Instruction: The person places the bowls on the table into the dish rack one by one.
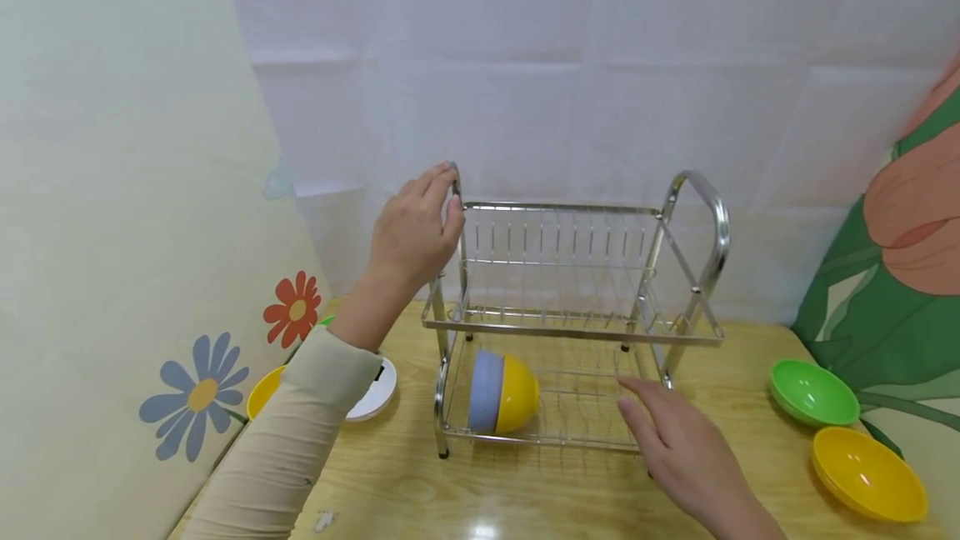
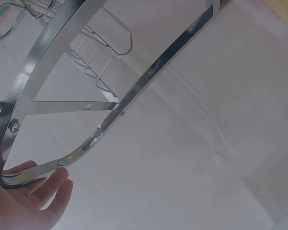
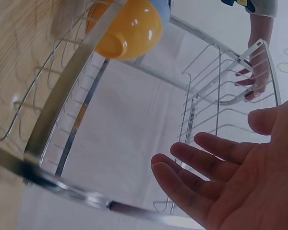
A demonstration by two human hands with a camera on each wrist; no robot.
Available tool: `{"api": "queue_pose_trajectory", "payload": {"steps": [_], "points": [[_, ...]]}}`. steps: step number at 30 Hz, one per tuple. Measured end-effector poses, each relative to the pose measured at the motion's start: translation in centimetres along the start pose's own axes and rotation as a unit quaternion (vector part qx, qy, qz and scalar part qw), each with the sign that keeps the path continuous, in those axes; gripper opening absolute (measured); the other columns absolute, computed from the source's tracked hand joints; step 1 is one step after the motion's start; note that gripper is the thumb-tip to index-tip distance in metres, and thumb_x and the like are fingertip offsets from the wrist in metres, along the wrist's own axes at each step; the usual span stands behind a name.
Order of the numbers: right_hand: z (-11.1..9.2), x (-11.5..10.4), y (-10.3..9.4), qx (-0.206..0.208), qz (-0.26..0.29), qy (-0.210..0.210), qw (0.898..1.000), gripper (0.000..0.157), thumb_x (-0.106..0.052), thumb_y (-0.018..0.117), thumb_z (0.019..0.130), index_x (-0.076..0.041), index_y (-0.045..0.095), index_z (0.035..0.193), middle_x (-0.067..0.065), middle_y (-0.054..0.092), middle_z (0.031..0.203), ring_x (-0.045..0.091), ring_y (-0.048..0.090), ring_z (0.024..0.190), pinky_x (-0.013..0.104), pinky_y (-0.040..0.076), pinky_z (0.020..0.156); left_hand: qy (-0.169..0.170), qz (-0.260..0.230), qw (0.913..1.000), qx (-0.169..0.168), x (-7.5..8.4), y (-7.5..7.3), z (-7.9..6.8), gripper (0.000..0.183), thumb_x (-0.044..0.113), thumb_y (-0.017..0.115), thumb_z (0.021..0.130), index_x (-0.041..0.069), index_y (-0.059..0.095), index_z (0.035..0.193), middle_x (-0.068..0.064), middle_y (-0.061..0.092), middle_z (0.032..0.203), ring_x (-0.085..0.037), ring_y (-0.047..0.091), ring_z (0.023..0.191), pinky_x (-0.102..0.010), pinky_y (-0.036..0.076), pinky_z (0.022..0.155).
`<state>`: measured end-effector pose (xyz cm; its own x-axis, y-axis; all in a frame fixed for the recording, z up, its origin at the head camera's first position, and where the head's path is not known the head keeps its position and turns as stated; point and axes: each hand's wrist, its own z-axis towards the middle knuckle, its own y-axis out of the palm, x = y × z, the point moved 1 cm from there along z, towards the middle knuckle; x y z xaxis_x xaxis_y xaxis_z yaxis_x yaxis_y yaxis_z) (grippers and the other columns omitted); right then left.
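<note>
A two-tier metal dish rack (image 1: 562, 332) stands on the wooden table. My left hand (image 1: 416, 232) grips the curved top of its left side frame; in the left wrist view the fingers (image 2: 55, 187) curl round the bar. On the lower tier, at the left, a blue bowl (image 1: 485, 390) and a yellow bowl (image 1: 519, 394) lie nested on their sides. My right hand (image 1: 678, 440) hovers near the rack's front right corner. Its fingers (image 3: 206, 158) are spread and hold nothing in the right wrist view.
A green bowl (image 1: 813, 392) and a yellow bowl (image 1: 868, 473) sit at the table's right side. At left, my forearm partly covers a white dish (image 1: 377, 394) and a yellow item (image 1: 264, 392). A pale cloth (image 1: 540, 107) hangs behind the rack.
</note>
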<state>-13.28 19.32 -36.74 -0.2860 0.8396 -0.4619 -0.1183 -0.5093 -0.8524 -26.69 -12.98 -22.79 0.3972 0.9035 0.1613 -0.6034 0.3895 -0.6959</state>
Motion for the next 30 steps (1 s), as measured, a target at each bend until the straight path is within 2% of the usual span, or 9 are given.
{"api": "queue_pose_trajectory", "payload": {"steps": [9, 24, 30], "points": [[-0.2, 2.7, -1.7, -0.033, -0.029, 0.057, 0.997, 0.064, -0.058, 0.030, 0.104, -0.012, 0.061, 0.136, 0.017, 0.062, 0.137, 0.043, 0.057, 0.125, 0.065, 0.046, 0.097, 0.000, 0.001, 1.0000, 0.009, -0.1, 0.1, -0.1, 0.049, 0.032, 0.036, 0.104, 0.008, 0.051, 0.144, -0.006, 0.050, 0.153, -0.030, 0.054, 0.133, -0.047, 0.048, 0.108], [-0.4, 7.5, -3.7, -0.051, -0.063, 0.090, 0.993, 0.072, -0.059, 0.028, 0.104, -0.001, 0.057, 0.137, 0.026, 0.060, 0.136, 0.050, 0.056, 0.120, 0.066, 0.048, 0.091, -0.004, -0.002, 1.0000, 0.006, -0.1, 0.3, -0.2, 0.049, 0.032, 0.035, 0.105, 0.009, 0.050, 0.146, -0.005, 0.048, 0.154, -0.030, 0.053, 0.134, -0.047, 0.047, 0.109], [-0.2, 9.8, -4.2, -0.039, -0.087, 0.094, 0.991, 0.071, -0.055, 0.030, 0.106, 0.004, 0.057, 0.135, 0.030, 0.062, 0.129, 0.051, 0.060, 0.112, 0.064, 0.050, 0.084, -0.005, 0.000, 1.0000, 0.004, 0.0, 0.3, -0.2, 0.050, 0.033, 0.034, 0.105, 0.009, 0.049, 0.147, -0.004, 0.047, 0.155, -0.030, 0.052, 0.135, -0.046, 0.045, 0.111]]}}
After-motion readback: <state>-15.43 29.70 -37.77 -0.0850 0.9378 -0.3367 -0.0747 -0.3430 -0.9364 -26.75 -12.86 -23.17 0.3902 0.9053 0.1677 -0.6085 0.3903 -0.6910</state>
